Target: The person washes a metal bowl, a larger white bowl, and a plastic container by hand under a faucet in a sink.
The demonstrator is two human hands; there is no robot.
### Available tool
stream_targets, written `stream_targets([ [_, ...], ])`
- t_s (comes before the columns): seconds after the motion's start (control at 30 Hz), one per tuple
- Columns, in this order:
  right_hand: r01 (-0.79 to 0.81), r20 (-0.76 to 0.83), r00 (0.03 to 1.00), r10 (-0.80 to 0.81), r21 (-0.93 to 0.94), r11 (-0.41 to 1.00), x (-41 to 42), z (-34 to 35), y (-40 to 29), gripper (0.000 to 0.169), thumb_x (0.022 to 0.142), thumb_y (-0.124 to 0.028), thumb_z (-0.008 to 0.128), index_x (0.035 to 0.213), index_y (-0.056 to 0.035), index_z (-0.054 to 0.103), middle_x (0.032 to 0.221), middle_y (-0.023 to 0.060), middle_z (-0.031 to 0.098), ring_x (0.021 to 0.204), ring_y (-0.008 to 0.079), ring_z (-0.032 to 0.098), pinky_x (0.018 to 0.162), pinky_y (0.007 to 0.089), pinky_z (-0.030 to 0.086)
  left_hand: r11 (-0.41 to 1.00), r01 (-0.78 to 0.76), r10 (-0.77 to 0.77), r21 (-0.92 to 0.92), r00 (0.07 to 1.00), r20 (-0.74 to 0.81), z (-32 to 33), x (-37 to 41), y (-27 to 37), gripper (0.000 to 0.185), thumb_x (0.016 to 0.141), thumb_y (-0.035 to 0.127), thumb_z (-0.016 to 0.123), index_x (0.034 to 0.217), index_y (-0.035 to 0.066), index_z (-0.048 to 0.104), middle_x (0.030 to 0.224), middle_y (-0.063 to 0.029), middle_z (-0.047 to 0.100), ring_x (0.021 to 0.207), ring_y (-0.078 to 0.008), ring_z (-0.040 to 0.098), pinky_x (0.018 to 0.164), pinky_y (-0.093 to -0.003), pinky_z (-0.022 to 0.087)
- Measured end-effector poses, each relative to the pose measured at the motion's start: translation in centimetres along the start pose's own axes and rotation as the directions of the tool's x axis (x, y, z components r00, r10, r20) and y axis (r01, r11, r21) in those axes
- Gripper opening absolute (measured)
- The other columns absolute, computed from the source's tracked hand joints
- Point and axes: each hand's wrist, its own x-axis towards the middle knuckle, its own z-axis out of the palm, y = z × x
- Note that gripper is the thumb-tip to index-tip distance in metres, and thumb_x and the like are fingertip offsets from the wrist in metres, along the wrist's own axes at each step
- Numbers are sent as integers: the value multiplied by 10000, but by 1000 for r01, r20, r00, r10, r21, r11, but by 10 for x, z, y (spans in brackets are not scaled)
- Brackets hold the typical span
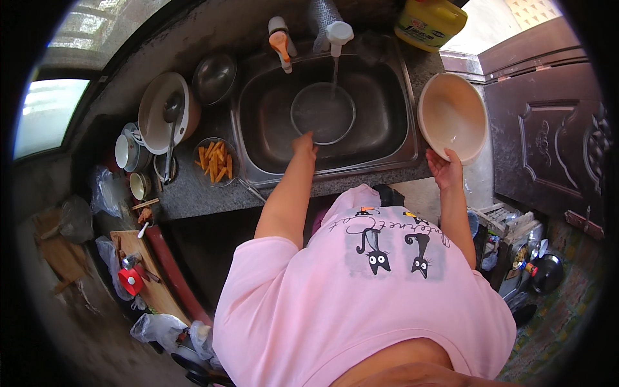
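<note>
In the metal sink [263, 145], my left hand [305, 146] grips the near rim of a round see-through bowl [323, 113]. Water runs into this bowl from a white faucet [340, 35]. My right hand [446, 168] holds a cream plastic basin [453, 116] by its near rim, tilted, at the right of the sink. To the left of the sink, a clear dish holds orange-yellow cut strips [215, 162], perhaps potato or sweet potato. Behind the sink stands a tap with an orange lever [280, 43].
At left are a large white bowl [162, 113] with a ladle [170, 140], a metal bowl [215, 79], stacked small bowls [126, 151] and a wooden board [150, 275]. A yellow jug [430, 24] stands behind right; a dark carved door [546, 130] is at far right.
</note>
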Motion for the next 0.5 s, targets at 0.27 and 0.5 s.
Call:
stream_targets([
  [0.27,-63,216,972,93,-143,988,-40,29,20,414,904,-355,513,1060,25,558,989,201,644,803,254,669,633,313,560,939,321,-283,-124,925,254,-1,52,-19,333,874,103,505,1192,27,443,1168,-191,531,1023,-357,570,839,-546,498],
  [0.5,10,263,961,92,-361,933,-57,75,33,338,906,-279,527,1037,31,564,941,176,656,757,231,671,608,275,543,989,107,-128,99,963,236,1,29,-1,329,819,28,505,1143,-26,477,1134,-225,530,894,-353,620,599,-408,594],
])
